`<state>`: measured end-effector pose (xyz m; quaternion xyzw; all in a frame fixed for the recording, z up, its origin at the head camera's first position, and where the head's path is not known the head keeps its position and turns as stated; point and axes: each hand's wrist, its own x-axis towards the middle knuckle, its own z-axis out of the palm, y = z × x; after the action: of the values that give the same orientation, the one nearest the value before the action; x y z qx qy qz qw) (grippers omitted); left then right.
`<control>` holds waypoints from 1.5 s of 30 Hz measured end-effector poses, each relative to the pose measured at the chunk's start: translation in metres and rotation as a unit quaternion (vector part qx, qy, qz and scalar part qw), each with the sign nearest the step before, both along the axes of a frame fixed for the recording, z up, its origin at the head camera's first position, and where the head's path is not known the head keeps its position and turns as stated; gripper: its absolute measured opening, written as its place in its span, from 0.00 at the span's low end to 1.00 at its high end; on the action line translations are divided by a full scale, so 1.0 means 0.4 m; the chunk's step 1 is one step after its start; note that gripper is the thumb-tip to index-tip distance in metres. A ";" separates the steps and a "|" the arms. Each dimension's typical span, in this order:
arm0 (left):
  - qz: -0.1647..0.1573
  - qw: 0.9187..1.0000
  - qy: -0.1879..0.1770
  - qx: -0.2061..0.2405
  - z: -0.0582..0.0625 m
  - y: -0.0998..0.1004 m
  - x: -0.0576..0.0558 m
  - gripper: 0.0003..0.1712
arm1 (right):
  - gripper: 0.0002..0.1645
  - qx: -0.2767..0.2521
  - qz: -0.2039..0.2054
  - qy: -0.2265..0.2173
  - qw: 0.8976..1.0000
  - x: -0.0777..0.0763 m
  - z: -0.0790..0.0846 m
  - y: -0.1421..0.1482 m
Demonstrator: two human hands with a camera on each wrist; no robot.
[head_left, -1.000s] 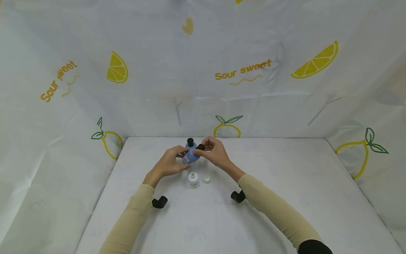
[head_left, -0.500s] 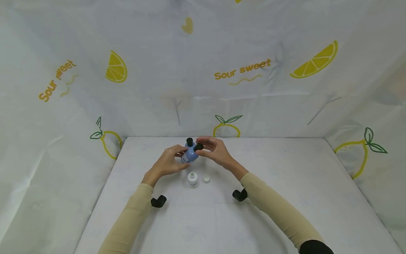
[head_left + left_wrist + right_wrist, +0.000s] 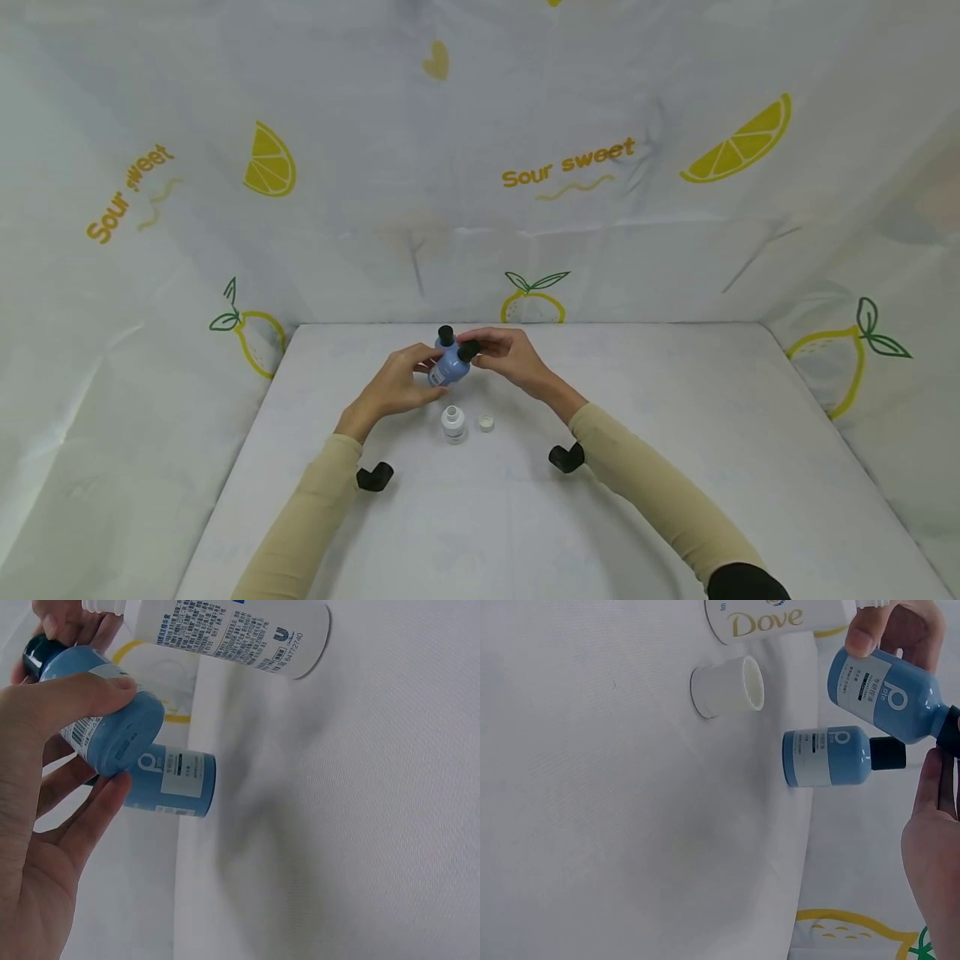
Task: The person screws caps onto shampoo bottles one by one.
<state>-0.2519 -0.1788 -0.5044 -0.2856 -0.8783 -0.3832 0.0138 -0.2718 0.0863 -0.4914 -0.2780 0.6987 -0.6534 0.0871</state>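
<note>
Tilted above the table is a blue bottle (image 3: 448,369) with a printed label, gripped by my left hand (image 3: 393,383) between thumb and fingers. At its upper end my right hand (image 3: 513,360) pinches the black cap (image 3: 468,350), which sits on the neck. Behind it a second blue bottle (image 3: 829,759), also black-capped, stands upright on the table. Nearer to me stands an uncapped white Dove bottle (image 3: 453,426). Its neighbour on the right is a white cap (image 3: 727,688), its hollow side up. Some right fingertips are out of frame in the right wrist view.
A white cloth covers the table (image 3: 480,533), whose far edge meets a white curtain (image 3: 360,167) printed with lemons. Black angled pieces (image 3: 375,477) project from both wrists over the table.
My right hand's fingers have shifted around the black cap, and the wrist has turned slightly. The left hand and the tilted bottle stay almost in place. The head view has drifted a little.
</note>
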 end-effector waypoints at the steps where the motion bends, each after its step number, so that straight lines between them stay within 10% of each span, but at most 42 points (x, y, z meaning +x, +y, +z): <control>1: -0.001 1.000 0.000 -0.001 -0.001 -0.001 0.000 0.36 | 0.24 0.004 -0.003 0.002 1.000 0.000 -0.001 -0.001; 45: -0.012 1.000 0.012 -0.002 0.005 0.007 0.004 0.35 | 0.15 0.060 -0.140 0.040 0.988 0.010 -0.008 -0.036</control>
<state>-0.2502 -0.1760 -0.5023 -0.3007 -0.8755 -0.3777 0.0192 -0.2677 0.0719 -0.4947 -0.1976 0.7714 -0.6047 -0.0163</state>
